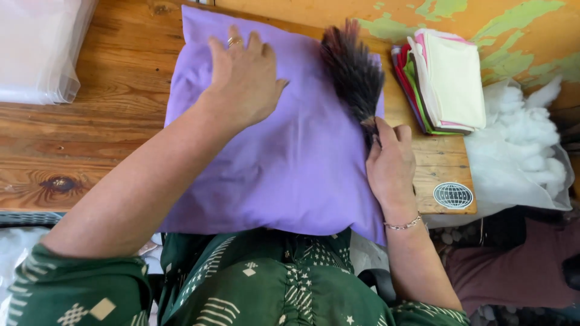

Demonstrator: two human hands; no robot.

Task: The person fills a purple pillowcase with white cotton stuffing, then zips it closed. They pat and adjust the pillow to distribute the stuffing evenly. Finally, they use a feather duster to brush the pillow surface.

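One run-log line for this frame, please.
left hand: flat on purple cushion | right hand: holding feather brush on cushion | surface: wooden table

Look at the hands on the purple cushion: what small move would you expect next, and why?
Probably a sweep of the brush leftward across the purple cushion. The right hand grips its handle at the cushion's right edge, bristles lying on the fabric near the top, while the left hand presses flat on the upper left, steadying it on the wooden table.
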